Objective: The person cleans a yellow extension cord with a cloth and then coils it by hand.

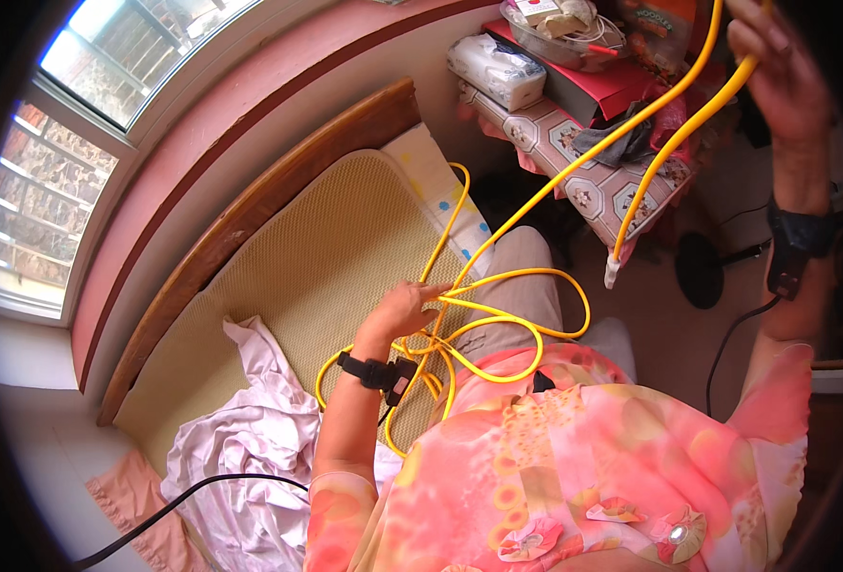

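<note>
A long yellow cable (558,178) lies in loose, crossing loops over my lap and the woven mat. My left hand (404,311) is closed on the strands where the loops meet. High at the right, my right hand (779,59) grips the same cable, with its fingers wrapped round it near the picture's edge. Two lengths hang from there: one slopes down to the left hand, the other ends in a small pale plug (613,270) dangling beside the covered table. Black straps with small devices sit on both of my wrists.
A woven mat (297,229) covers the bed, edged by a wooden board (269,181). Crumpled pale pink cloth (250,429) lies at the left. The patterned table (588,195) carries a tissue pack (497,71), a red box (574,81) and a clear bowl (588,48). A window (50,191) stands far left.
</note>
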A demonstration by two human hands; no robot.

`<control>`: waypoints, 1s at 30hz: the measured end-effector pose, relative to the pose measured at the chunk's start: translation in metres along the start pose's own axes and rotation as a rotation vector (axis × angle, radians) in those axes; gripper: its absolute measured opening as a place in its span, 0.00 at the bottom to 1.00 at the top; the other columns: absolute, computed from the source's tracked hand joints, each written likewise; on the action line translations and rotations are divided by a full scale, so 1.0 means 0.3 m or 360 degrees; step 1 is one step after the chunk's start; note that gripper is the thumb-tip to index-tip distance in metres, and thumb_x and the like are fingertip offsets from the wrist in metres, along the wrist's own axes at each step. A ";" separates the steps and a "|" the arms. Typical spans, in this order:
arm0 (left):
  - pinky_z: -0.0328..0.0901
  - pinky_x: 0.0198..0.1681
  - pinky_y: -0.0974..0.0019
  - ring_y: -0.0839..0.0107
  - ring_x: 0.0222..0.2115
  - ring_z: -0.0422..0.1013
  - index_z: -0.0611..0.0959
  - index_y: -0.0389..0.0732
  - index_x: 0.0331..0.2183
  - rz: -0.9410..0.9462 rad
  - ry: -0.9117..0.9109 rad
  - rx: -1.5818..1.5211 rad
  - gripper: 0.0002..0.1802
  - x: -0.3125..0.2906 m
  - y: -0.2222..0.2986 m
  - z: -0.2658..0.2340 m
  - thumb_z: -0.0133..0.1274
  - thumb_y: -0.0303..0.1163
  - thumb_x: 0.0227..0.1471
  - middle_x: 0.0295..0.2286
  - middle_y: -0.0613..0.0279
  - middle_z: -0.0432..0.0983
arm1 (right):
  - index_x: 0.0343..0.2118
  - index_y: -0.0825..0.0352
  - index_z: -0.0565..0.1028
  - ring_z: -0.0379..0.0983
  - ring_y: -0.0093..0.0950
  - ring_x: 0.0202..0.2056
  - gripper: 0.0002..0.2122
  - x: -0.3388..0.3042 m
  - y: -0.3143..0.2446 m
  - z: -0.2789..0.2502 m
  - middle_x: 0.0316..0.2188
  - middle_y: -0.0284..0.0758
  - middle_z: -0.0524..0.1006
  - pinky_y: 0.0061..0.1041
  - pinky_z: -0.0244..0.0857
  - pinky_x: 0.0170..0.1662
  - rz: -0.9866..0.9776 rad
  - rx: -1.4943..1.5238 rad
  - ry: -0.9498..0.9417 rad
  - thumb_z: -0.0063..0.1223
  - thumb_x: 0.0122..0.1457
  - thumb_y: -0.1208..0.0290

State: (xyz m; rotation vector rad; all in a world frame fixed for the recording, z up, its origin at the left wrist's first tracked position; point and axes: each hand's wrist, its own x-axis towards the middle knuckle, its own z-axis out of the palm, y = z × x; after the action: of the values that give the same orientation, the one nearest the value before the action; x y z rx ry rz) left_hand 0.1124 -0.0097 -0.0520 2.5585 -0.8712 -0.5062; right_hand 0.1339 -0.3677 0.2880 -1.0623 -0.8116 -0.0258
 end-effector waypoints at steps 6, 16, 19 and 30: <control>0.58 0.34 0.56 0.65 0.34 0.68 0.77 0.54 0.39 0.0024 0.0004 -0.0094 0.15 -0.166 0.104 0.015 0.50 0.34 0.45 0.31 0.67 0.74 | 0.59 0.53 0.42 0.55 0.09 0.11 0.32 -0.141 0.485 0.165 0.28 0.32 0.74 0.08 0.52 0.13 0.0822 -0.0306 -0.0152 0.42 0.54 0.77; 0.54 0.35 0.62 0.68 0.33 0.67 0.75 0.46 0.35 -0.0085 -0.0045 -0.0150 0.12 -0.430 0.258 0.076 0.47 0.28 0.44 0.29 0.65 0.72 | 0.44 0.57 0.70 0.71 0.41 0.35 0.18 -0.524 1.296 0.220 0.30 0.46 0.74 0.35 0.64 0.37 0.1280 -0.1847 -0.1450 0.43 0.48 0.77; 0.56 0.39 0.61 0.66 0.37 0.67 0.74 0.46 0.39 -0.0168 -0.0009 -0.0278 0.18 -0.480 0.262 0.093 0.51 0.29 0.41 0.34 0.62 0.72 | 0.40 0.60 0.72 0.72 0.39 0.34 0.14 -0.582 1.360 0.233 0.30 0.44 0.74 0.34 0.66 0.36 0.0899 -0.1987 -0.1518 0.42 0.49 0.76; 0.63 0.40 0.63 0.60 0.40 0.66 0.73 0.42 0.42 -0.1130 0.0668 -0.0787 0.18 -0.474 -0.158 0.142 0.50 0.29 0.45 0.41 0.56 0.68 | 0.29 0.65 0.70 0.68 0.37 0.33 0.11 -0.401 1.090 0.188 0.27 0.38 0.70 0.33 0.61 0.32 0.0834 -0.1668 -0.1244 0.47 0.52 0.62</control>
State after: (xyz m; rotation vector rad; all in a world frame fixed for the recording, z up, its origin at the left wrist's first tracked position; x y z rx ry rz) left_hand 0.0114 0.1052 -0.0810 2.3007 0.3008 -0.2952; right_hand 0.1423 -0.1978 -0.0211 -2.3357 -1.2235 0.4836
